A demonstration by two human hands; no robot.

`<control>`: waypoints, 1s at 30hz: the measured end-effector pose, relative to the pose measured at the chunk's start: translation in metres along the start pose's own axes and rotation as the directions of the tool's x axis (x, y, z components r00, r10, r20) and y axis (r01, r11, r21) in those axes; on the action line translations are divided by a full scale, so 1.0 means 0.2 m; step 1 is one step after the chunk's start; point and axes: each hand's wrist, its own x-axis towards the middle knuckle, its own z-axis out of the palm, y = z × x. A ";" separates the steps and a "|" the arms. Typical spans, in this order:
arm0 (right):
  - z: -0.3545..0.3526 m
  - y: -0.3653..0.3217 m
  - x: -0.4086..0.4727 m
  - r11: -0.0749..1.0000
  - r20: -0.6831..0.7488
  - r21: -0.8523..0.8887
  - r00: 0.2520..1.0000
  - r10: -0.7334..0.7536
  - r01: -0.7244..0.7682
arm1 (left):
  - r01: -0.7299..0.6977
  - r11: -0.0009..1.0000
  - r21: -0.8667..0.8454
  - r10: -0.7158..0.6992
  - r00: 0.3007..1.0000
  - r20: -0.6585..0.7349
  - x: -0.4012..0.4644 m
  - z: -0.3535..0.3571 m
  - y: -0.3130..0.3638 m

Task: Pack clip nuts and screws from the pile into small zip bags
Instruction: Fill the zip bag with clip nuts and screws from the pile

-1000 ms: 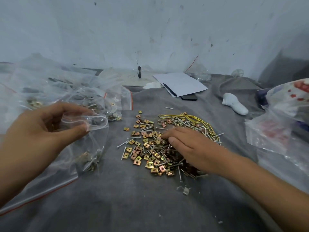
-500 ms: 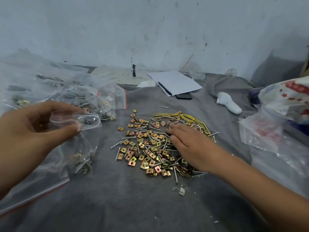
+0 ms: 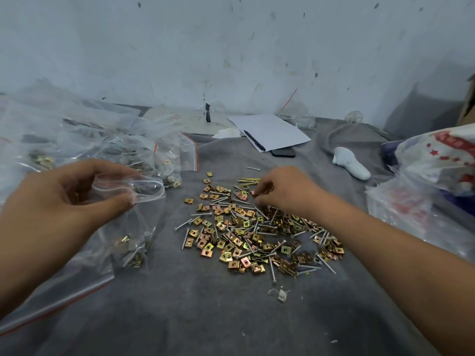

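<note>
A pile of brass-coloured clip nuts and silver screws (image 3: pixel 246 235) lies spread on the grey cloth in the middle. My left hand (image 3: pixel 66 199) pinches the open mouth of a small clear zip bag (image 3: pixel 133 227), which hangs down with a few clip nuts and screws at its bottom. My right hand (image 3: pixel 285 191) is at the far edge of the pile, its fingertips curled and pinching a copper-coloured clip nut (image 3: pixel 253 193). What else it holds is hidden by the fingers.
Filled zip bags (image 3: pixel 144 155) are heaped at the back left. A larger flat zip bag (image 3: pixel 51 299) lies under my left arm. White paper with a pen (image 3: pixel 270 132), a phone, a white object (image 3: pixel 350 167) and a printed plastic bag (image 3: pixel 437 163) sit behind and right.
My right hand has lifted off the pile's middle and moved to its far edge, where its fingers have curled onto a clip nut. My left hand still holds the bag open.
</note>
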 end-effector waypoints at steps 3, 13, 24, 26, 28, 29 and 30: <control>0.00 -0.03 0.04 0.995 0.035 -0.100 0.999 0.013 -0.009 | 0.010 0.998 -0.066 -0.012 1.000 -0.028 0.02 0.03 0.00; 0.06 -0.07 0.16 0.994 -0.066 -0.041 0.992 -0.106 0.104 | 0.015 0.995 -0.097 -0.022 0.997 -0.072 0.03 0.06 0.05; 0.09 -0.10 0.16 1.000 -0.104 0.021 0.995 -0.008 0.010 | 0.033 0.997 -0.076 -0.032 0.999 0.023 0.02 0.05 0.07; 0.10 -0.07 0.14 0.999 -0.156 0.025 0.987 -0.031 0.035 | 0.035 0.998 -0.053 -0.034 0.999 0.022 0.01 0.06 0.07; 0.11 -0.05 0.12 0.997 -0.166 0.017 0.984 -0.068 0.071 | 0.033 0.999 -0.033 -0.032 0.999 0.022 0.01 0.06 0.07; 0.11 -0.03 0.11 0.996 -0.171 0.036 0.983 -0.069 0.076 | 0.033 0.999 -0.029 -0.032 0.999 0.027 0.01 0.07 0.07; 0.11 -0.02 0.11 0.994 -0.189 0.078 0.980 -0.057 0.073 | 0.037 0.999 -0.030 -0.036 0.999 0.032 0.01 0.07 0.07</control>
